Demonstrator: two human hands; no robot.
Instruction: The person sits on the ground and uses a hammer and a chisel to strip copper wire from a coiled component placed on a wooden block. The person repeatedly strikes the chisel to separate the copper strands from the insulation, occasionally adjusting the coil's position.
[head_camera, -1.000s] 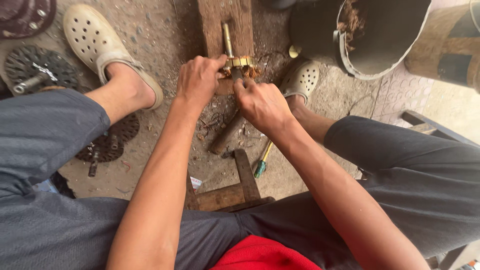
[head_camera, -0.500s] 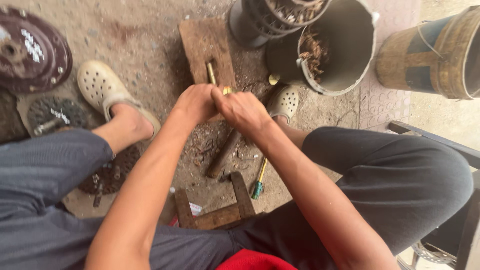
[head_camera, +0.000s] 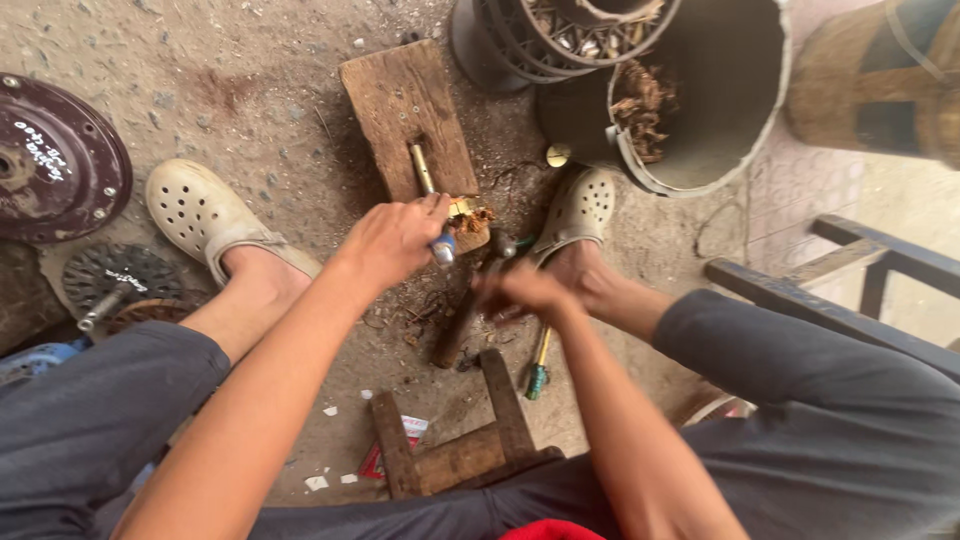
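Observation:
My left hand (head_camera: 392, 240) is shut on a small blue-handled tool (head_camera: 444, 246) and holds it against a brass fitting (head_camera: 462, 210). The fitting has a brass rod (head_camera: 421, 166) and lies on a worn wooden block (head_camera: 405, 95) on the ground. My right hand (head_camera: 525, 290) is blurred by motion. It sits just right of the block, its fingers at the wooden handle of a hammer (head_camera: 457, 325) that lies on the dirt. Whether it grips the handle is unclear.
My feet in cream clogs (head_camera: 195, 215) (head_camera: 580, 210) flank the block. A green-handled screwdriver (head_camera: 538, 365) lies by a low wooden stool (head_camera: 455, 445). A grey bucket of scrap (head_camera: 745, 120), a black basket (head_camera: 500, 45), a metal disc (head_camera: 60, 160) and a dark frame (head_camera: 860, 265) surround the spot.
My right hand left the brass fitting and dropped toward the hammer handle. My left hand stayed at the fitting. The view tilted, showing more of the block and buckets.

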